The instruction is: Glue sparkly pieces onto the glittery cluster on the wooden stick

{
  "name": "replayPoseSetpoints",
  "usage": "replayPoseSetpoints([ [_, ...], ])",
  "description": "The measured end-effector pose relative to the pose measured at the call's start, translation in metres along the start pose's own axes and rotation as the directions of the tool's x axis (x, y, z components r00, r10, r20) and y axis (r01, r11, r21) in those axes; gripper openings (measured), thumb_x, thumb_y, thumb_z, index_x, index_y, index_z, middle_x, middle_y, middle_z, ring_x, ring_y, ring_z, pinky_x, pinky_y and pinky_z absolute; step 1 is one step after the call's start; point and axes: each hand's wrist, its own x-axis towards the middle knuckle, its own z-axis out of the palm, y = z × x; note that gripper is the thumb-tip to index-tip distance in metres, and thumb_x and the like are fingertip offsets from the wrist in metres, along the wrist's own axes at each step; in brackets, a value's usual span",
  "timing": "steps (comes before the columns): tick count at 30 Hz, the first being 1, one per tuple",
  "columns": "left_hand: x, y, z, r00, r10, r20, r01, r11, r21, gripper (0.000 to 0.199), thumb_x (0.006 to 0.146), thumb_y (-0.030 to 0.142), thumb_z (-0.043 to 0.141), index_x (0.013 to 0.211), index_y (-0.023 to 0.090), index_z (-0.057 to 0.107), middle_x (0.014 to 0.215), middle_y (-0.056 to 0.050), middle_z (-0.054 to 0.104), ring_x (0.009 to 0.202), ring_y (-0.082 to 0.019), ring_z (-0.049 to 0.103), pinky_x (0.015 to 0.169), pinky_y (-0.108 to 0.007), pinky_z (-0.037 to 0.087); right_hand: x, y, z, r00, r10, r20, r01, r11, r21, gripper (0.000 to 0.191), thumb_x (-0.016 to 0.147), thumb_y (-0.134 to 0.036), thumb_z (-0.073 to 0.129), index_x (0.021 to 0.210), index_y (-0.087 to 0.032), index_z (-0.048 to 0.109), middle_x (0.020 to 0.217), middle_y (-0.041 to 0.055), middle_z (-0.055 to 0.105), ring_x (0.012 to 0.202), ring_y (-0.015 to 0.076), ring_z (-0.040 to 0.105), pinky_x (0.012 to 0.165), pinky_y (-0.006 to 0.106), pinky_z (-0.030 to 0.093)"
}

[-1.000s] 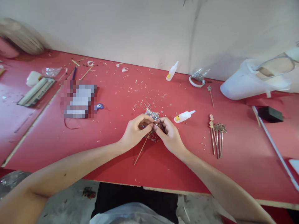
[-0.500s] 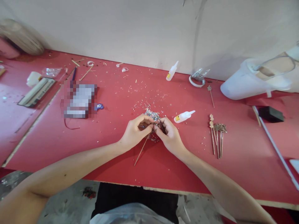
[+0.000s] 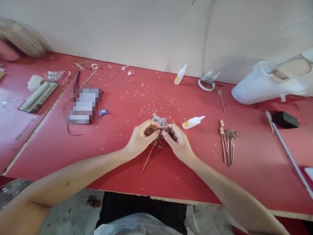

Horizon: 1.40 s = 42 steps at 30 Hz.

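Observation:
My left hand (image 3: pixel 143 135) pinches the upper end of a thin wooden stick (image 3: pixel 147 160), which slants down toward the table's front edge. My right hand (image 3: pixel 178 138) meets it at the same end, its thumb and fingers closed on something too small to make out. Both hands are over a pile of small glittering chips (image 3: pixel 160 120) on the red table (image 3: pixel 122 176). A white glue bottle with a yellow label (image 3: pixel 193 122) lies right of my right hand. Several sticks with clustered tops (image 3: pixel 230 147) lie farther right.
Another glue bottle (image 3: pixel 180 75) stands near the wall, beside a ring-shaped tape roll (image 3: pixel 206 85). A white pitcher (image 3: pixel 256 85) lies tilted at the back right, with a black block (image 3: pixel 285 119) before it. At left are a blurred-out flat object (image 3: pixel 84 106) and a knife package (image 3: pixel 39 98).
My right thumb has shifted slightly at the stick's upper end. Both hands otherwise keep their places and the stick has hardly moved.

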Motion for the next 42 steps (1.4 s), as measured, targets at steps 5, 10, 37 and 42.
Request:
replayPoseSetpoints([
  [5, 0.000, 0.001, 0.000, 1.000, 0.011, -0.015, -0.011, 1.000, 0.007, 0.008, 0.085, 0.020, 0.060, 0.092, 0.016, 0.059, 0.083, -0.003, 0.063, 0.076, -0.012, 0.062, 0.065, -0.021, 0.052, -0.001, 0.001, 0.000, 1.000, -0.014, -0.015, 0.015, 0.999, 0.031, 0.019, 0.091, -0.034, 0.052, 0.105, -0.022, 0.053, 0.083, 0.0012, 0.056, 0.071, 0.0128, 0.051, 0.062, 0.025, 0.040],
  [10, 0.001, 0.001, 0.000, 1.000, 0.002, -0.018, -0.002, 1.000, -0.017, 0.009, 0.085, 0.021, 0.061, 0.091, 0.016, 0.059, 0.081, -0.002, 0.062, 0.073, -0.011, 0.061, 0.061, -0.020, 0.052, -0.002, 0.003, -0.001, 0.998, -0.006, -0.069, 0.007, 1.000, 0.027, 0.020, 0.091, -0.036, 0.051, 0.104, -0.022, 0.053, 0.075, -0.0006, 0.054, 0.063, 0.0114, 0.048, 0.056, 0.024, 0.039],
  [37, 0.012, 0.012, -0.010, 0.966, -0.174, 0.191, 0.213, 0.955, -0.208, 0.017, 0.079, 0.020, 0.068, 0.094, 0.013, 0.062, 0.081, -0.002, 0.066, 0.066, -0.011, 0.063, 0.063, -0.024, 0.056, 0.001, -0.004, -0.003, 0.998, 0.033, -0.061, -0.021, 0.982, 0.190, 0.016, 0.086, -0.035, 0.060, 0.092, -0.022, 0.053, 0.069, -0.0038, 0.048, 0.056, 0.0084, 0.044, 0.051, 0.023, 0.038],
  [42, 0.015, 0.009, -0.013, 0.924, -0.199, 0.328, 0.320, 0.871, -0.373, 0.019, 0.082, 0.020, 0.066, 0.099, 0.015, 0.058, 0.085, -0.003, 0.067, 0.071, -0.012, 0.068, 0.073, -0.028, 0.057, -0.002, -0.011, -0.007, 0.996, -0.094, -0.009, 0.094, 0.986, 0.137, 0.017, 0.089, -0.034, 0.057, 0.101, -0.023, 0.054, 0.077, -0.0009, 0.055, 0.070, 0.0129, 0.057, 0.064, 0.028, 0.047],
])
